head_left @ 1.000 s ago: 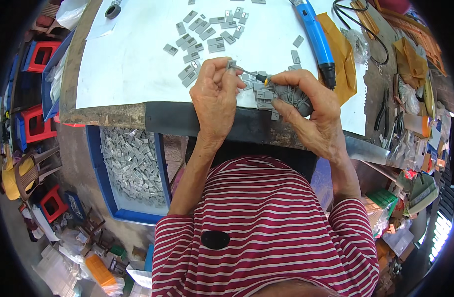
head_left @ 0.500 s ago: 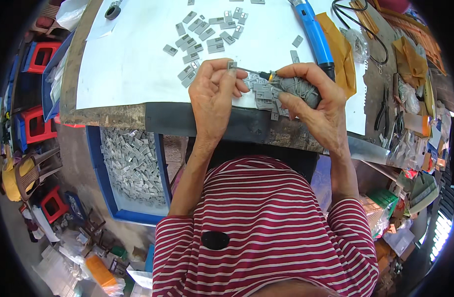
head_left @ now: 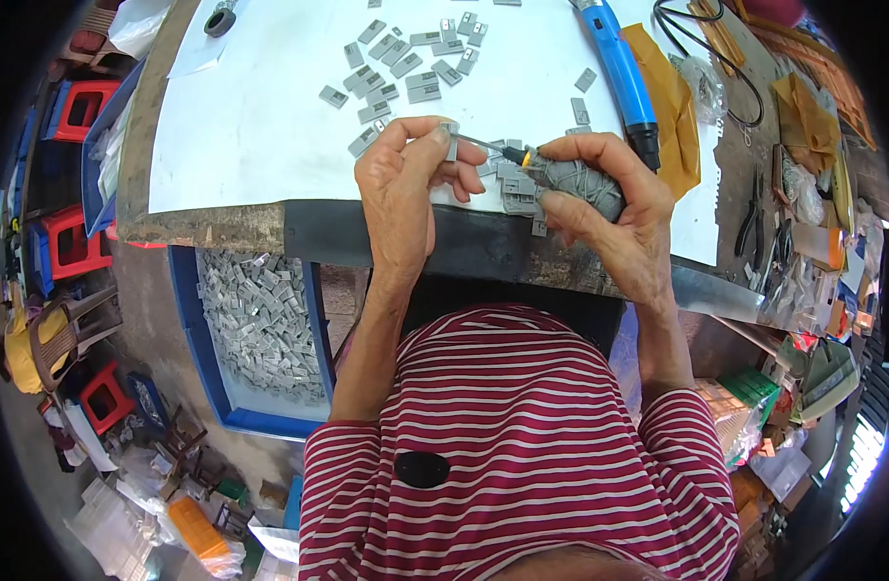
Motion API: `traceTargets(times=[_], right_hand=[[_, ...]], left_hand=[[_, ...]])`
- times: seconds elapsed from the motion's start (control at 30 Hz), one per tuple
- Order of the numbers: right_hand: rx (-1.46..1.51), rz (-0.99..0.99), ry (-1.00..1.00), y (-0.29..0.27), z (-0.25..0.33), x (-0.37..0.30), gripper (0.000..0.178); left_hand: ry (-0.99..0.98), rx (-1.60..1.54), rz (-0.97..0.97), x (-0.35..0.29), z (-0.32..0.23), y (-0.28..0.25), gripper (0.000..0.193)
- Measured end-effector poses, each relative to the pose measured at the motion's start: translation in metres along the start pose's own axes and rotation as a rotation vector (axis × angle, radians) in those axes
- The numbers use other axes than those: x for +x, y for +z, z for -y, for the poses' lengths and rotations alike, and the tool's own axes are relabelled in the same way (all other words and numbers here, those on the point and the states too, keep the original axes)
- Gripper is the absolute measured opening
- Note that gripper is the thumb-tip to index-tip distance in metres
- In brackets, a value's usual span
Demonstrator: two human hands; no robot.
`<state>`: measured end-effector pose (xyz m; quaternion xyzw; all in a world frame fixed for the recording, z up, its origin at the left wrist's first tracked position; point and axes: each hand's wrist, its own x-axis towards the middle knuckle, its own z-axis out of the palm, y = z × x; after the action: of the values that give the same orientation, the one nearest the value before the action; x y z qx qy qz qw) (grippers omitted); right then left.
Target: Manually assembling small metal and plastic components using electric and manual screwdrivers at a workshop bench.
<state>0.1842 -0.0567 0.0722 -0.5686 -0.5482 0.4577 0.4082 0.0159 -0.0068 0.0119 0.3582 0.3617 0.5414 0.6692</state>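
My left hand point(head_left: 396, 189) pinches a small grey block point(head_left: 451, 145), which looks like a metal pencil sharpener, between thumb and forefinger above the table's near edge. My right hand point(head_left: 624, 198) is wrapped round a screwdriver whose fat handle point(head_left: 582, 184) is bound in grey cord or cloth. Its thin shaft point(head_left: 481, 142) points left, and the tip meets the block or lies right beside it; my thumb partly hides the contact. Under the screwdriver lies a heap of similar grey blocks point(head_left: 518, 190). More loose blocks point(head_left: 423, 87) are scattered farther off on white paper point(head_left: 260, 126).
A blue powered screwdriver point(head_left: 614, 68) lies right of the paper, beside brown paper point(head_left: 662, 116) and a black cable point(head_left: 745, 111). Pliers point(head_left: 751, 218) rest at the far right. Below the table's left side, a blue-rimmed tray point(head_left: 204, 373) holds many blocks.
My left hand has shifted slightly left and turned the block, so a longer side of it shows. My right hand and the screwdriver have moved slightly left too.
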Motion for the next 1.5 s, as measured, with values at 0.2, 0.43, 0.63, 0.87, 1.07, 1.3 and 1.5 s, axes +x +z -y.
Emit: traceTargets(times=[0.2, 0.43, 0.63, 0.87, 1.07, 1.3, 1.5], right_hand=[[0.087, -0.030, 0.040, 0.002, 0.000, -0.002, 0.028], [0.156, -0.095, 0.022, 0.001, -0.003, -0.003, 0.029], [0.159, -0.077, 0.028, 0.005, -0.006, -0.002, 0.028], [0.189, -0.055, 0.030, 0.004, -0.011, 0.000, 0.027], [0.229, -0.059, 0.028, 0.008, -0.011, -0.003, 0.025], [0.273, -0.075, 0.040, 0.009, -0.018, -0.005, 0.024], [0.227, -0.084, 0.010, 0.011, -0.018, -0.008, 0.024]], left_hand=[[-0.007, 0.005, -0.018, 0.001, 0.001, 0.000, 0.017], [0.035, 0.069, -0.022, 0.000, 0.002, 0.003, 0.017], [0.035, 0.099, -0.021, -0.001, 0.003, 0.004, 0.017], [0.042, 0.109, -0.020, -0.001, 0.003, 0.003, 0.017], [0.070, 0.131, -0.025, -0.002, 0.004, 0.004, 0.016], [0.046, 0.147, -0.029, -0.003, 0.002, 0.005, 0.016], [0.066, 0.145, -0.026, -0.003, 0.004, 0.003, 0.017]])
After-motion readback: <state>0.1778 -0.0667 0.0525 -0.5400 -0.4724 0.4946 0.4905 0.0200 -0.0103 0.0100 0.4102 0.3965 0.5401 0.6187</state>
